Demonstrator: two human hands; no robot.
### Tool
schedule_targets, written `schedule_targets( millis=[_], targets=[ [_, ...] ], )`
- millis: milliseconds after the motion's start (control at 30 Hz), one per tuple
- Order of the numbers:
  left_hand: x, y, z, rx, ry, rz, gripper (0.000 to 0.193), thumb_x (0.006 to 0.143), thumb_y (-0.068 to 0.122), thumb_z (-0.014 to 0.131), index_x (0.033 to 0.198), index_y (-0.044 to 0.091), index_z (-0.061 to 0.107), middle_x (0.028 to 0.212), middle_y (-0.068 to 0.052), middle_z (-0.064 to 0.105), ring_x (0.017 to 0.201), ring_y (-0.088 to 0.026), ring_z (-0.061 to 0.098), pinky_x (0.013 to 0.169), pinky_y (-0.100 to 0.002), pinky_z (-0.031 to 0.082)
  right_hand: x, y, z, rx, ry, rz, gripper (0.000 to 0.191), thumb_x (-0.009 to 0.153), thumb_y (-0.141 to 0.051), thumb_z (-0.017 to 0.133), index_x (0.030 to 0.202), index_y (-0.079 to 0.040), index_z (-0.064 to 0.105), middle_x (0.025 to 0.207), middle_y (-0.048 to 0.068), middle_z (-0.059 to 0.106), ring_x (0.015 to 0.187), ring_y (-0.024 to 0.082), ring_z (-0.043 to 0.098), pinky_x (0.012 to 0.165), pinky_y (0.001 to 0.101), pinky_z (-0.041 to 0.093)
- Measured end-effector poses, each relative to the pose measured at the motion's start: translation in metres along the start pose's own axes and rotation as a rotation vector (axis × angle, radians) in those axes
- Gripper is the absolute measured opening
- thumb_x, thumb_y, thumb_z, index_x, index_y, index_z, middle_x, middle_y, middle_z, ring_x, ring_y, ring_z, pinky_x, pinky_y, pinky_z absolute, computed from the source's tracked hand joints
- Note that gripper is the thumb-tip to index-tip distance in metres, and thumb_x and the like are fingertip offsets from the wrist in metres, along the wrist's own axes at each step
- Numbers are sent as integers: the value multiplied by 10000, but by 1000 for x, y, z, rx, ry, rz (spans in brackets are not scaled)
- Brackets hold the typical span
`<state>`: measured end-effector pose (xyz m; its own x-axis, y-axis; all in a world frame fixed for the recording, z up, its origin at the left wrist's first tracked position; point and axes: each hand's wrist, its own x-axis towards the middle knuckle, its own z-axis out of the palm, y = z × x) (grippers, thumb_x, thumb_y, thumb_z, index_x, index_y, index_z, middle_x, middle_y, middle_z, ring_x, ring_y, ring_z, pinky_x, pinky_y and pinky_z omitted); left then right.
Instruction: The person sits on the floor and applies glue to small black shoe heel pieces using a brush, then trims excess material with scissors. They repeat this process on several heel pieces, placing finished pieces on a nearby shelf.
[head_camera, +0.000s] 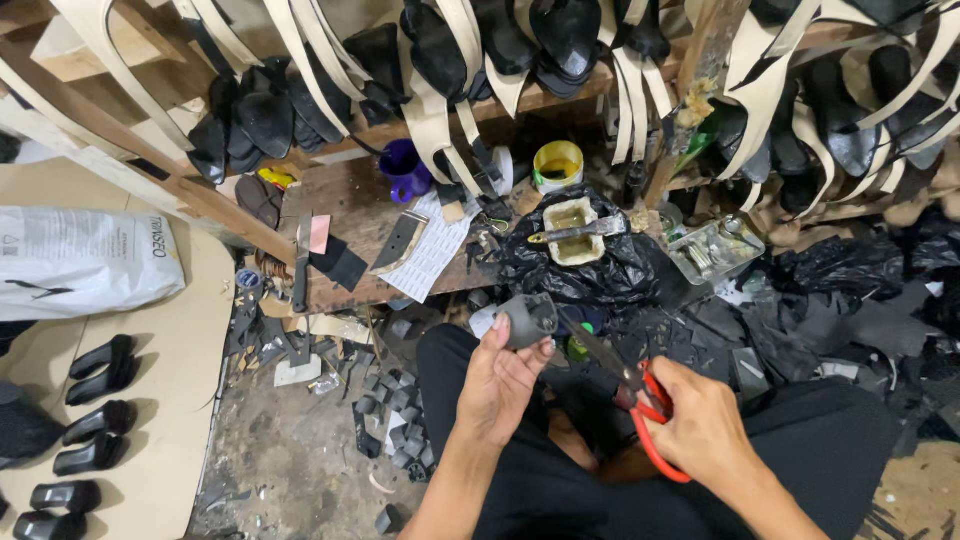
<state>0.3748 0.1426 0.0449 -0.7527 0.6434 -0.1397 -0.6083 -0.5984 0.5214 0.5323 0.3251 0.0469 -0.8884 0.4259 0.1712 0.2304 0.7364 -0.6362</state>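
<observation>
Scraps littered the floor (300, 440) below one wooden bench (345, 215) bearing one purple mug (404, 170). Six black heels (95, 370) lay left. Left hand (505, 385) closed around one grey heel (527, 320) above the lap; right hand (700, 425) gripped one pair of scissors (640, 400).

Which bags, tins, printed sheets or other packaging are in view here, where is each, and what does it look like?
White sack: far left, lying on tan board, plump, dark print.
Printed paper sheet: on the wooden bench, white, fine dark rows.
Yellow tin: back of the bench, round, open.
Black plastic bag: bench centre, crumpled, under a cream tray.
No screens or signs.
</observation>
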Motion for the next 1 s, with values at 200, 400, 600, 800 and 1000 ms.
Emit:
schedule_targets(
  millis=[200, 400, 600, 800, 1000],
  targets=[
    [-3, -7, 5, 64, -37, 115, 258, 1053, 212, 587, 1177, -8, 642, 1162, -101, 717, 1063, -198, 674, 983, -395, 543, 1, -1, 13, 46, 29, -102, 248, 731, -92, 777, 823, -16, 560, 724, 192, 631, 682, 427, 646, 563, 469, 497],
    [-1, -10, -2, 89, -40, 125, 283, 1069, 203, 574, 1208, -32, 646, 1173, -114, 717, 1067, -189, 671, 975, -371, 536, -1, 12, 22, 12, -29, -68, 192, 733, -60, 758, 782, -17, 577, 670, 202, 622, 660, 423, 649, 570, 469, 503],
    [3, -15, -7, 0, -30, 105, 299, 1067, 200, 586, 1224, -53, 606, 1217, -132, 702, 1109, -224, 672, 1019, -402, 535, 1, 10, 22, 89, -15, 41, 219, 696, -63, 780, 769, -21, 578, 662, 183, 629, 625, 401, 655, 553, 438, 505],
    [7, -17, -9, 157, -21, 221, 529, 985, 131, 646, 1431, -89, 467, 1317, -177, 632, 1182, -230, 659, 1075, -407, 518, 0, -6, 22, 112, 31, 6, 194, 690, -52, 762, 793, -35, 599, 657, 166, 625, 613, 386, 649, 557, 425, 499],
    [1, -18, -16, 282, 7, 303, 576, 940, 6, 692, 1453, -113, 458, 1345, -160, 615, 1193, -197, 634, 1054, -342, 503, -2, 5, 27, 40, 53, -33, 193, 766, -27, 724, 760, -18, 531, 653, 198, 575, 637, 428, 621, 550, 436, 486]
  ],
)
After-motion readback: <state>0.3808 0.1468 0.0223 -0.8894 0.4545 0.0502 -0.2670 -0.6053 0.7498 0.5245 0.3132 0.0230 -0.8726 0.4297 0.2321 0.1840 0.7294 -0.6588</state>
